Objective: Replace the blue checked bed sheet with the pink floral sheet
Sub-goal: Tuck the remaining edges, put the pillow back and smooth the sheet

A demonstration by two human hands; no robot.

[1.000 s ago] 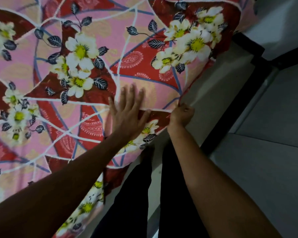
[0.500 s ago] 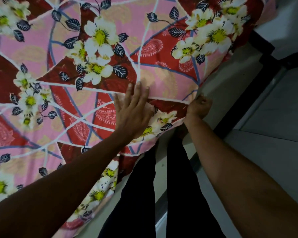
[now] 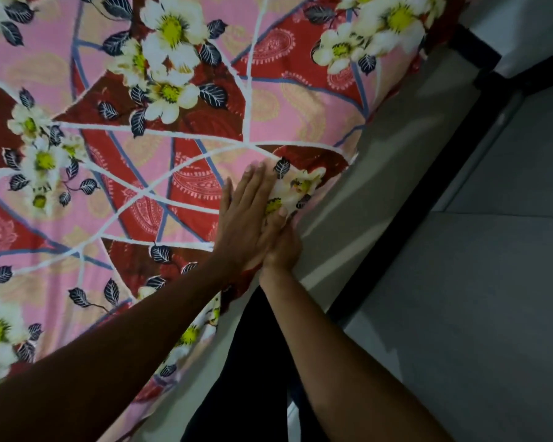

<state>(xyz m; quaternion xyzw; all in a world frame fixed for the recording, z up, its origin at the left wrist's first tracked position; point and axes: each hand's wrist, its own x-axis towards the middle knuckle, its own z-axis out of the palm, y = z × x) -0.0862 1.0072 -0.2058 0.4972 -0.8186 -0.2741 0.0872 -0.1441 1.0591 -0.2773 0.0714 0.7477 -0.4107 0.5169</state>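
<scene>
The pink floral sheet (image 3: 201,135), pink and red with white flowers, lies spread over the bed and fills the left and top of the view. My left hand (image 3: 246,218) presses flat on it near its right edge, fingers straight and together. My right hand (image 3: 283,250) sits right against the left hand at that edge. Its thumb lies on top of the sheet and its fingers are hidden under the edge, so it pinches the cloth. No blue checked sheet is in view.
The grey side of the bed (image 3: 380,193) drops below the sheet's edge, bordered by a black frame rail (image 3: 428,189). Grey floor tiles (image 3: 492,298) lie to the right. My legs in black trousers (image 3: 246,362) stand close against the bed.
My left hand slid right toward the sheet's edge. My right hand moved from its fist hold further along the edge to sit against the left hand. The view shifted along the bed.
</scene>
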